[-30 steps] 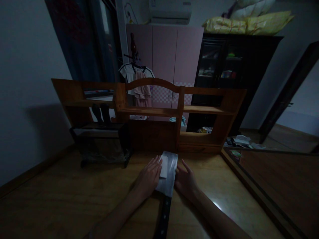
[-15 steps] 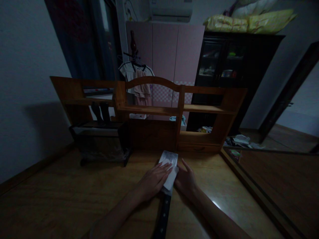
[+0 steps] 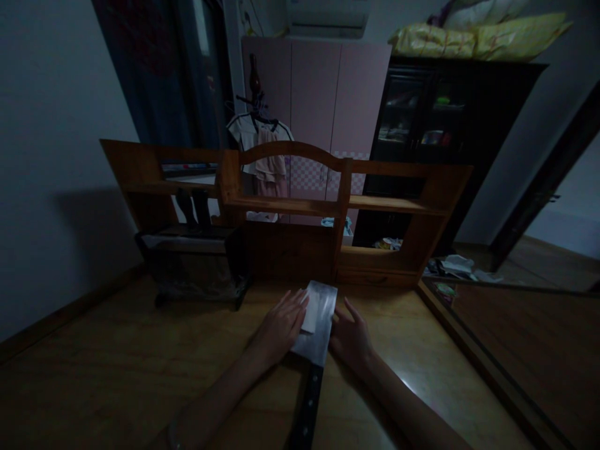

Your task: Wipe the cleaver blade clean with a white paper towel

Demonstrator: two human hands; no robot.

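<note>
A cleaver point(image 3: 325, 319) lies on the wooden tabletop, its broad metal blade pointing away from me and its black riveted handle toward me. My left hand point(image 3: 284, 325) presses a folded white tissue point(image 3: 310, 314) against the left part of the blade, fingers together and extended. Part of the tissue is hidden beneath those fingers. On the other side, my right hand point(image 3: 350, 332) rests by the blade's right edge, thumb raised apart from loosely bent fingers. Whether its fingertips touch the metal, I cannot tell.
At the left stands a dark knife block point(image 3: 192, 265) with two black handles sticking up. A wooden shelf unit point(image 3: 290, 206) runs along the table's back. A raised wooden edge point(image 3: 462, 334) borders the right side.
My left hand has slid left with the tissue, baring the right part of the blade. The tissue covers less of the metal than before. My right hand has stayed beside the blade.
</note>
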